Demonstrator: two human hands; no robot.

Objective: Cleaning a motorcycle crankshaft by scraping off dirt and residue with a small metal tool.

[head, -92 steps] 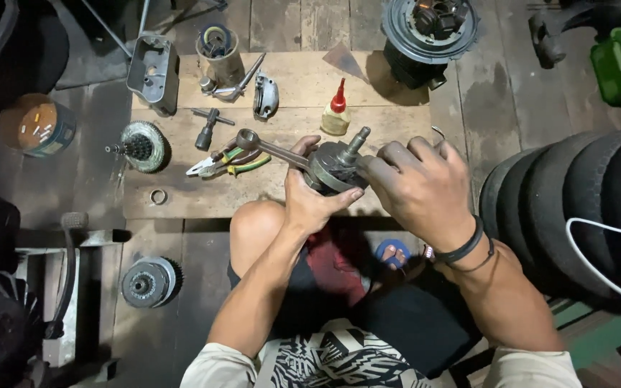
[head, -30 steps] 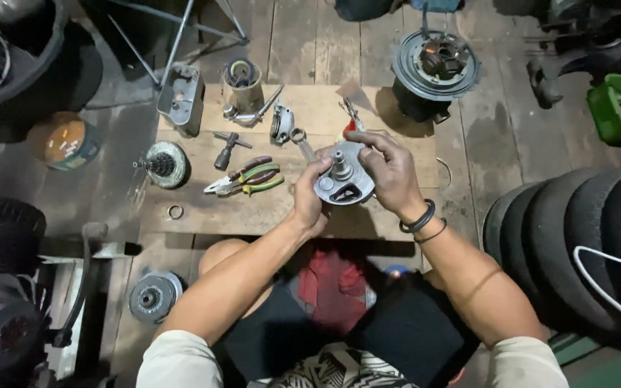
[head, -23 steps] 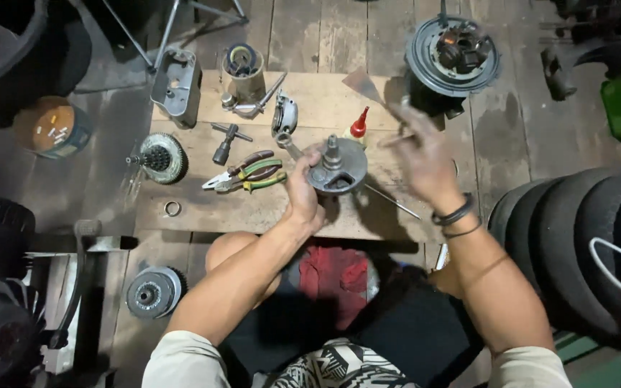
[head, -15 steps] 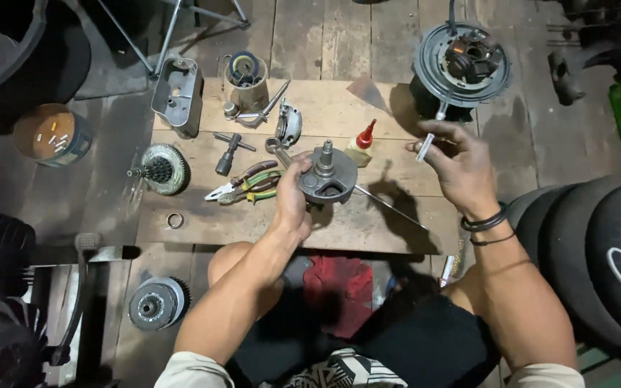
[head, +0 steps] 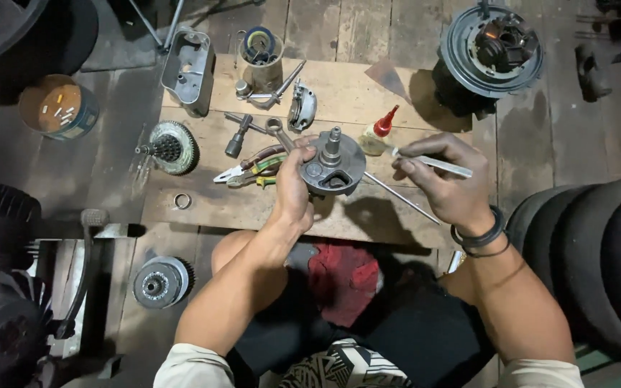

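Crankshaft (head: 332, 169), a grey disc with a stub shaft standing up from it, is held just above the plank (head: 368, 97), gripped at its left rim by the left hand (head: 292, 183). The right hand (head: 443, 183), to its right and apart from it, pinches a thin metal tool (head: 436, 164) between closed fingers. Pliers (head: 249, 169) lie just left of the crankshaft, a red-tipped bottle (head: 380, 134) stands behind it, and a toothed gear (head: 169, 147) sits at the plank's left edge.

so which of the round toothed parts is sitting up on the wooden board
The gear with the shaft, left of the pliers; the other one lies on the floor below.
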